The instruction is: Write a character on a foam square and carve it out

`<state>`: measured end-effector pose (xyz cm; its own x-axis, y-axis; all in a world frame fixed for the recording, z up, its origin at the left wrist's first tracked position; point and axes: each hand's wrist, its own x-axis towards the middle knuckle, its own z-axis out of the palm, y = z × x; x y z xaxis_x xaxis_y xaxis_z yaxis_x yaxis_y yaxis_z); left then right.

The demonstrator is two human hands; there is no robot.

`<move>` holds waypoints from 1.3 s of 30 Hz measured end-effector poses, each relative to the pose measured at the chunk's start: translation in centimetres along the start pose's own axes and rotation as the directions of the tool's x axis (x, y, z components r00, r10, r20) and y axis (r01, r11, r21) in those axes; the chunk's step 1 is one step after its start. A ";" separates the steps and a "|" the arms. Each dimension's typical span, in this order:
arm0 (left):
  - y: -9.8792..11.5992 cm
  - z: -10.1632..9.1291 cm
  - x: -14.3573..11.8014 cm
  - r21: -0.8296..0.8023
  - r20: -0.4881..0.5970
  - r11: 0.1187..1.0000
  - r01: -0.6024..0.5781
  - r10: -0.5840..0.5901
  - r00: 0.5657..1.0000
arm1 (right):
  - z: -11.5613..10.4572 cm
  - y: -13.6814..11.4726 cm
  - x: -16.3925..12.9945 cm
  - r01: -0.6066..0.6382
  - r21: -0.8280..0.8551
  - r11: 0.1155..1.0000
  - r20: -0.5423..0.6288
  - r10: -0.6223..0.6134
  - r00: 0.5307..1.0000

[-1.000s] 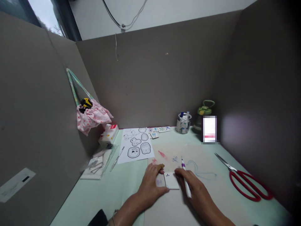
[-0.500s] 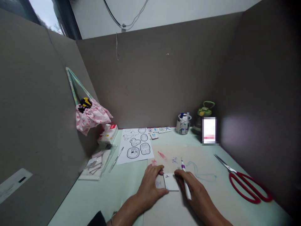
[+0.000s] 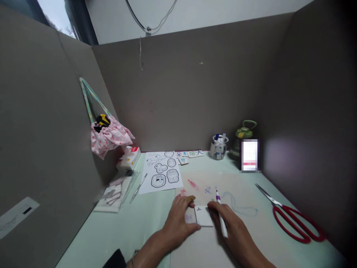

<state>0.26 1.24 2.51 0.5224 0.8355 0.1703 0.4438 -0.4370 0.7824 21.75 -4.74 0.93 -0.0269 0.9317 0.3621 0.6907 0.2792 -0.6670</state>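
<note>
A small white square card (image 3: 205,217) lies flat on the paper sheet, with a short dark purple mark near its top left corner. My left hand (image 3: 181,219) steadies its left side, thumb at the lower edge and fingers by the upper left corner. In my right hand (image 3: 231,223) is a white marker pen (image 3: 222,223) with a purple band. The pen's thin tip points away from me, above the card's far edge and off the card's surface. My right fingertips are at the card's upper right corner.
The paper sheet (image 3: 245,238) carries red and blue scribbles. Red-handled scissors (image 3: 290,219) lie right. Behind are a pen jar (image 3: 218,148), a green-topped bottle (image 3: 241,139), lettered cards (image 3: 192,153) and a printed drawing sheet (image 3: 164,182). A tweezer-like tool (image 3: 138,188) and plastic packet (image 3: 114,199) lie left.
The view has shifted very slightly. Both hands, the marker pen and the card keep almost the same positions.
</note>
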 end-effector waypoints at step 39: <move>-0.4 0.2 0.1 -0.021 0.018 1.000 0.012 -0.012 1.000 | 0.2 0.0 0.1 0.037 -0.020 0.999 -0.011 -0.037 0.999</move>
<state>0.30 1.41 2.05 0.5300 0.8345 0.1506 0.4348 -0.4199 0.7966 21.62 -4.64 0.85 -0.0446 0.9181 0.3937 0.7037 0.3087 -0.6400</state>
